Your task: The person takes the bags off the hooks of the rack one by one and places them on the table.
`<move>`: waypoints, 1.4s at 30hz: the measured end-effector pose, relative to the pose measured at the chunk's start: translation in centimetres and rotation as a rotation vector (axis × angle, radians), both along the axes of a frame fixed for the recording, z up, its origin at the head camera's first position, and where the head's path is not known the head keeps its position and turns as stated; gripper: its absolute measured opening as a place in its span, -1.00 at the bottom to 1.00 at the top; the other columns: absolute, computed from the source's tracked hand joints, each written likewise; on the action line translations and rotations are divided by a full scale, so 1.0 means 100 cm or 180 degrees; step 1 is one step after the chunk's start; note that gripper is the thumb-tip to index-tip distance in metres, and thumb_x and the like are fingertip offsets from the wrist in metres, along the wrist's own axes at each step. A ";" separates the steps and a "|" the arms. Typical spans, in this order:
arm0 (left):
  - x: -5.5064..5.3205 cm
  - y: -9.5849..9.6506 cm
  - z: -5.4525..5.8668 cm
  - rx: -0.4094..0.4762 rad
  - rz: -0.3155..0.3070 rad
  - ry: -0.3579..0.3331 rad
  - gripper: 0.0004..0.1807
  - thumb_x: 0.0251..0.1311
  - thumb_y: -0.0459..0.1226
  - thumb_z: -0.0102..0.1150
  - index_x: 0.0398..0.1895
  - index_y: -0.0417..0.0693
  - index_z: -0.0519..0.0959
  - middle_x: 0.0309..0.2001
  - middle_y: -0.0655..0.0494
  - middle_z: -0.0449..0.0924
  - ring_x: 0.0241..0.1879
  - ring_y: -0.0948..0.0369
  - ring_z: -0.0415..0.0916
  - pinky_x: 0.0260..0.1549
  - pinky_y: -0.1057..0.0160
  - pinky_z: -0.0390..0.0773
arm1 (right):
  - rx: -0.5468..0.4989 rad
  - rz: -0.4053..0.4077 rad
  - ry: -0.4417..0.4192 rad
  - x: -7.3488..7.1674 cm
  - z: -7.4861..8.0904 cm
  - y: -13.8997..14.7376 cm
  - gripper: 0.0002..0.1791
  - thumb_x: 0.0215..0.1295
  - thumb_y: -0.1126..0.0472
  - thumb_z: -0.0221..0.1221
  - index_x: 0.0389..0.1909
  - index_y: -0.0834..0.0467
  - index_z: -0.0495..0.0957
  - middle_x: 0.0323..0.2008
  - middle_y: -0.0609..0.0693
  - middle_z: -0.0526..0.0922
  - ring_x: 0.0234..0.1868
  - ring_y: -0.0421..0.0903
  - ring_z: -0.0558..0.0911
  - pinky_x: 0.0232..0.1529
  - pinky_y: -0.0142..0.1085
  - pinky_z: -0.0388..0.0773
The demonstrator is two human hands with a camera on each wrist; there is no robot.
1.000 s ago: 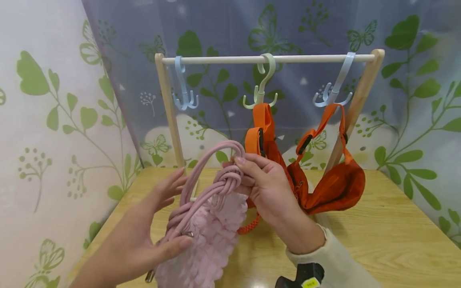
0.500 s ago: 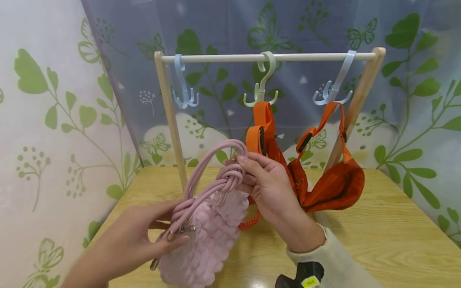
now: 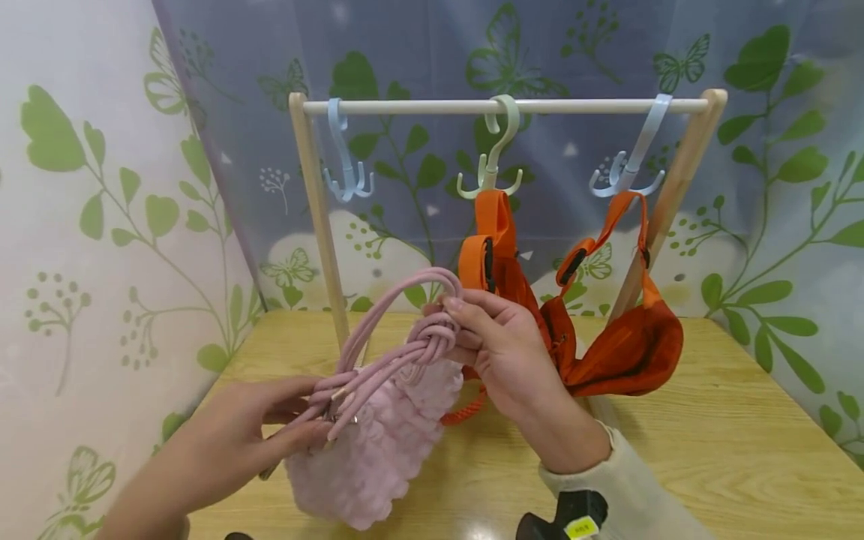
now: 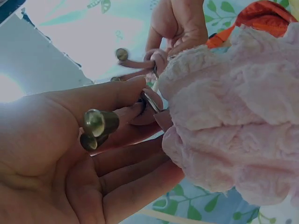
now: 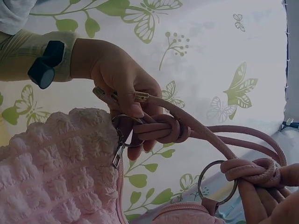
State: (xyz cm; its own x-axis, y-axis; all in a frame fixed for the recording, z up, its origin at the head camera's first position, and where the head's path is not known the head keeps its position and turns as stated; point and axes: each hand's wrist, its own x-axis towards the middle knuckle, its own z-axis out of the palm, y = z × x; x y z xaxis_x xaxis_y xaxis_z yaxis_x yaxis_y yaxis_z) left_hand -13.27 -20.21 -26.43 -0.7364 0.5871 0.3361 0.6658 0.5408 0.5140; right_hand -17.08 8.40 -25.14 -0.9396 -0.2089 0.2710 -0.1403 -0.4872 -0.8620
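Observation:
A pink puffy handbag [image 3: 371,450] hangs tilted between the hands, over the table. My left hand [image 3: 236,427] pinches the knotted cord at its left end, thumb in front. Metal-capped cord ends [image 4: 100,123] stick out beside that palm. At the other end, my right hand [image 3: 509,345] holds the pink cord strap [image 3: 391,292] by its second knot [image 3: 435,334], with thumb and fingers. The strap arches up between both knots. A metal ring [image 5: 217,182] joins the strap to the bag near the right hand, and a zipper pull [image 5: 117,156] dangles near the left one.
Behind the hands stands a wooden rack with a white rail [image 3: 418,107]. Blue hooks [image 3: 348,180] hang at its left, a green hook [image 3: 496,150] mid-rail, and another blue hook [image 3: 628,176] at right. An orange bag [image 3: 628,352] hangs by its straps from the green and right hooks.
My left hand has gone from spread fingers beside the strap to pinching its left knot, which has shifted slightly left. The bag's lower end has lifted a little. My right hand keeps its hold.

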 end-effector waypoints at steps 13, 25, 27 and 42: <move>-0.005 -0.019 0.006 0.0326 0.0033 0.0548 -0.55 0.12 -0.42 0.34 0.10 0.06 0.61 -0.06 0.23 0.70 -0.16 0.34 0.66 -0.23 0.45 0.61 | 0.0475 -0.0040 0.0140 0.000 -0.004 -0.007 -0.75 0.37 0.40 0.11 0.02 0.35 0.56 -0.26 0.03 0.75 -0.22 -0.10 0.73 -0.11 -0.22 0.65; -0.011 -0.037 0.011 0.0443 0.0188 0.0384 -0.58 0.23 -0.48 0.21 0.13 0.00 0.59 0.01 0.25 0.67 -0.04 0.39 0.61 -0.21 0.47 0.59 | 0.0783 -0.0125 0.0319 -0.003 -0.017 -0.019 -0.69 0.33 0.40 0.17 0.04 0.47 0.53 -0.20 0.21 0.73 -0.19 -0.10 0.73 -0.11 -0.22 0.65; -0.014 -0.038 0.012 0.0512 0.0127 0.0260 -0.59 0.25 -0.50 0.16 0.15 -0.05 0.57 0.05 0.22 0.65 0.00 0.38 0.59 -0.20 0.44 0.60 | 0.0859 -0.0135 0.0337 -0.003 -0.020 -0.020 -0.69 0.33 0.40 0.17 0.04 0.45 0.54 -0.18 0.23 0.72 -0.18 -0.10 0.73 -0.12 -0.23 0.65; -0.017 -0.049 0.017 0.0380 0.0156 0.0026 -0.60 0.32 -0.47 0.10 0.16 0.05 0.56 0.09 0.23 0.63 0.05 0.39 0.56 -0.19 0.42 0.61 | 0.0924 0.0063 0.0527 -0.008 -0.039 -0.031 -0.73 0.33 0.37 0.18 -0.06 0.50 0.56 -0.20 0.33 0.70 -0.18 -0.11 0.73 -0.11 -0.20 0.65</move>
